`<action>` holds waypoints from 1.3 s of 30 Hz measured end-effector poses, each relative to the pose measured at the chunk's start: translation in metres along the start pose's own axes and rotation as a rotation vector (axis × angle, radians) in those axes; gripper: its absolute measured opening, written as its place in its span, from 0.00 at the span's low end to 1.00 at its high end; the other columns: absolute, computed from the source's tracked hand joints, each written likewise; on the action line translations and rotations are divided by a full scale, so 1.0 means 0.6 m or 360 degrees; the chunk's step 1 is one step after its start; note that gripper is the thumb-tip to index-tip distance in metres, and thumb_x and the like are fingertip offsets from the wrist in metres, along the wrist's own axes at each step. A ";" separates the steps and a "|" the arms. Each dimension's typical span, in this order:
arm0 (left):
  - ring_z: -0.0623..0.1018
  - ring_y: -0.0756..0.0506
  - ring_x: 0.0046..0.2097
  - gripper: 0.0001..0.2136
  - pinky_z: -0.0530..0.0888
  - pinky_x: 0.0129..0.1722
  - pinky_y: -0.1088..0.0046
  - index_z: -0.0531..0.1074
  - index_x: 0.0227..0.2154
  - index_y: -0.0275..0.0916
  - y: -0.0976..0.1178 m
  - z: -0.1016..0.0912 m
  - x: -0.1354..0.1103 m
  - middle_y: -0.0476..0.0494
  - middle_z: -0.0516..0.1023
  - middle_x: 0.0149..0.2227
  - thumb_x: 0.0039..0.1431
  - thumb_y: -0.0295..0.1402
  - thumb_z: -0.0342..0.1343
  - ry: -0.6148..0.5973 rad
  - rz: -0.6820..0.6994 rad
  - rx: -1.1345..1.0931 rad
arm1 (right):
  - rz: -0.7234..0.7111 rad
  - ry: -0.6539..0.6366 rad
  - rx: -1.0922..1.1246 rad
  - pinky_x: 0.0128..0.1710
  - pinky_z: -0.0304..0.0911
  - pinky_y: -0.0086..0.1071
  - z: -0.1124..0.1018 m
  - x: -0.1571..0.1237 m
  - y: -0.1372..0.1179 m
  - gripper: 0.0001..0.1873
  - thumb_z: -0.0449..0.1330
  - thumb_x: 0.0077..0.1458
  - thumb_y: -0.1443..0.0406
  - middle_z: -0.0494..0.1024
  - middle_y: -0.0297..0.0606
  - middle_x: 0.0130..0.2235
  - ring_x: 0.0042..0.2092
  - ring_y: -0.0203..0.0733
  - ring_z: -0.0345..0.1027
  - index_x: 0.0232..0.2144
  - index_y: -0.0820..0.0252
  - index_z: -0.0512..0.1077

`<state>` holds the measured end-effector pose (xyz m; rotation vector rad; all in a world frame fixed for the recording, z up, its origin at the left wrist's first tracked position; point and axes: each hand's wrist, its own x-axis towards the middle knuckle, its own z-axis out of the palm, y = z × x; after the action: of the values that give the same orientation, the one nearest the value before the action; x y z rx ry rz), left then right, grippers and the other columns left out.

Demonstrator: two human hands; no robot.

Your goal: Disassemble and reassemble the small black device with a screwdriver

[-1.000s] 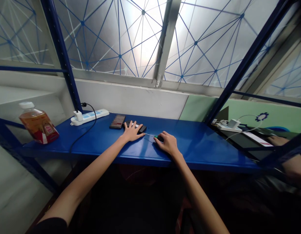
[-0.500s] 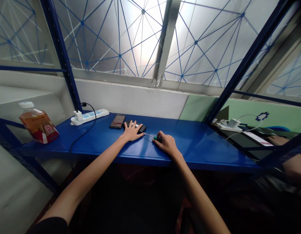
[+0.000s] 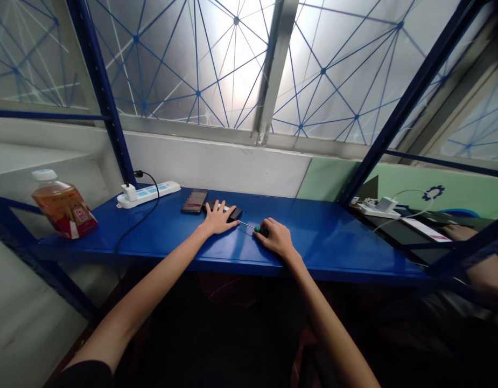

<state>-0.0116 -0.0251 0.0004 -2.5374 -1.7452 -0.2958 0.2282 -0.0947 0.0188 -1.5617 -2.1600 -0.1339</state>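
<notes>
My left hand point(image 3: 218, 218) lies flat with spread fingers over a flat black object point(image 3: 236, 213), pressing it against the blue tabletop point(image 3: 313, 231). A white patch shows between the fingers; most of the object is covered, so its kind is unclear. In my right hand point(image 3: 276, 237) is a screwdriver point(image 3: 258, 230) with a green and black handle. Its thin metal shaft points left and its tip reaches the black object's near edge, close to my left thumb. Just left of that object lies a dark phone point(image 3: 194, 201).
A white power strip point(image 3: 152, 193) with a black cable sits at the back left. A bottle of amber drink point(image 3: 63, 205) stands at the left end. Blue uprights frame both sides. Beyond the right one are a charger point(image 3: 386, 204) and another person's hand point(image 3: 461, 233).
Almost nothing differs. My right hand and the screwdriver have shifted very slightly; my left hand stays in place on the black object.
</notes>
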 end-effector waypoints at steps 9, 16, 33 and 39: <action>0.43 0.24 0.70 0.38 0.42 0.60 0.31 0.47 0.69 0.50 0.001 -0.002 -0.001 0.35 0.44 0.71 0.61 0.63 0.34 -0.0020 -0.0010 -0.0011 | 0.0078 -0.0086 -0.0074 0.28 0.46 0.30 0.002 0.003 0.001 0.15 0.60 0.56 0.52 0.78 0.36 0.30 0.31 0.42 0.69 0.39 0.55 0.71; 0.43 0.24 0.70 0.39 0.43 0.60 0.31 0.47 0.69 0.50 0.002 -0.004 -0.002 0.36 0.44 0.71 0.60 0.64 0.33 -0.0002 -0.0009 -0.0012 | -0.0004 0.0019 0.0007 0.29 0.49 0.30 0.002 0.000 0.001 0.18 0.52 0.62 0.52 0.78 0.37 0.32 0.33 0.40 0.70 0.32 0.56 0.73; 0.42 0.24 0.70 0.39 0.42 0.60 0.30 0.47 0.69 0.50 0.000 -0.002 -0.001 0.35 0.44 0.71 0.61 0.63 0.33 -0.0024 -0.0003 -0.0030 | 0.0022 -0.0060 0.0056 0.29 0.49 0.29 0.002 0.003 0.004 0.12 0.60 0.55 0.55 0.78 0.36 0.34 0.33 0.41 0.69 0.37 0.55 0.69; 0.43 0.24 0.70 0.38 0.42 0.60 0.30 0.48 0.69 0.49 0.002 -0.003 -0.002 0.35 0.44 0.71 0.61 0.63 0.34 -0.0008 -0.0011 -0.0023 | 0.0029 -0.0014 0.0045 0.29 0.49 0.29 0.001 0.002 0.003 0.14 0.60 0.55 0.52 0.79 0.37 0.32 0.32 0.42 0.70 0.37 0.54 0.70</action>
<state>-0.0109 -0.0268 0.0021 -2.5451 -1.7601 -0.3033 0.2294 -0.0927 0.0185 -1.5686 -2.1445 -0.0899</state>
